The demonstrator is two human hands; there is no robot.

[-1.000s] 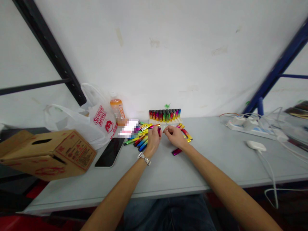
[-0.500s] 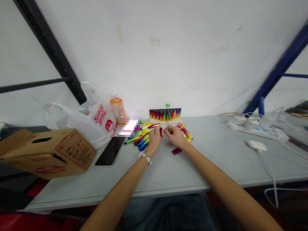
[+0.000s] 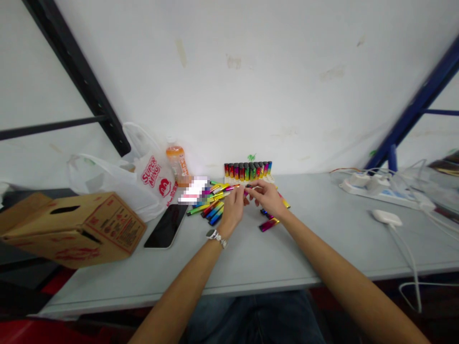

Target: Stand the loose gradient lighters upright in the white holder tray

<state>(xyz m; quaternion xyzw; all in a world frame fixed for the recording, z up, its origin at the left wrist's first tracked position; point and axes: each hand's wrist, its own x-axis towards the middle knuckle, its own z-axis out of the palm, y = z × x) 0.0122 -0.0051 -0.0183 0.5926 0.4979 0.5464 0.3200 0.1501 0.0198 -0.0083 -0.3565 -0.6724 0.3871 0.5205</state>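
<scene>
My left hand (image 3: 234,209) and my right hand (image 3: 269,198) meet above the grey table (image 3: 322,239), fingers curled round a small dark-red lighter (image 3: 247,188) pinched between them. Behind them a row of colourful lighters (image 3: 247,170) stands upright in a white holder against the wall. A loose pile of multicoloured lighters (image 3: 213,203) lies left of my hands. One magenta and gold lighter (image 3: 268,224) lies flat just below my right wrist. A watch is on my left wrist.
A black phone (image 3: 167,225) lies face up left of the pile. A cardboard box (image 3: 71,229), a white plastic bag (image 3: 136,184) and an orange drink bottle (image 3: 177,165) stand at the left. A power strip (image 3: 376,188) and white cables lie at the right.
Both hands have lifted slightly and moved a little toward the upright row. The small lighter between them stays pinched. The view has shifted slightly.
</scene>
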